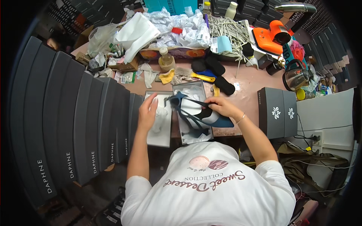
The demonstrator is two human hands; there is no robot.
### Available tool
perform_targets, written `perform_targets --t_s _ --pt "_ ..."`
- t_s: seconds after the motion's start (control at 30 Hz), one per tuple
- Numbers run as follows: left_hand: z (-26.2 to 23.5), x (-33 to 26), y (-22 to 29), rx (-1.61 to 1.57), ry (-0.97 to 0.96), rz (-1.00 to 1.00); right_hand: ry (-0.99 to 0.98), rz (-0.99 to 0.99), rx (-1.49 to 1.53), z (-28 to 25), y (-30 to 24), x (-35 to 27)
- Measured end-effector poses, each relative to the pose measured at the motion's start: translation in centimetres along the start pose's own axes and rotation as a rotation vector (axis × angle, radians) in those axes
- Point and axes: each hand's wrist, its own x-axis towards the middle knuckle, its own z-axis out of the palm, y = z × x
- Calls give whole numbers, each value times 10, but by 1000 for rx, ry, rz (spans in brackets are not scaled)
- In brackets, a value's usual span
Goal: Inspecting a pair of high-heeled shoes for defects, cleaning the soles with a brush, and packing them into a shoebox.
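My right hand (224, 107) grips a dark blue strappy heeled shoe (221, 121), holding it over an open grey shoe box (209, 132). The straps and slender parts of the shoe lie across the box, hiding some of what is inside. Crumpled white tissue shows at the box's far end. Left of the box lies a pale tray-like lid or box half (158, 141) with white tissue paper (161, 117) in it. My left hand (148, 113) is at that lid's left edge, fingers stretched out and apart from the shoe.
Tall stacks of dark shoe boxes (88, 128) flank me on the left; two more boxes (272, 113) stand at right. Behind are a yellow-handled brush (203, 77), black rolled items (224, 86), a glue bottle (166, 60), crumpled paper, an orange device (269, 37) and a glass pot (296, 78).
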Motion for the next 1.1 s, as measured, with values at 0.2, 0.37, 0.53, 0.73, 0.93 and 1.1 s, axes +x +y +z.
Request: perform_targets --t_s 0.2,0.37,0.53,0.73,0.93,1.1 --pt "71 -21 -22 -743 -1022 -701 -641 -148 -190 21 -55 43" --pt "72 -82 -18 -1394 -638 -1014 107 -356 -503 47 -64 23" --pt "70 -81 0 -1286 -358 -882 320 -126 -629 98 -59 11" --pt "79 -94 -15 -1318 -353 -867 264 -211 -724 99 -22 38" --pt "75 -92 20 -1171 -198 -868 79 -241 -628 103 -65 2" --pt "77 -98 13 -1139 -211 -698 224 -222 -547 111 -45 1"
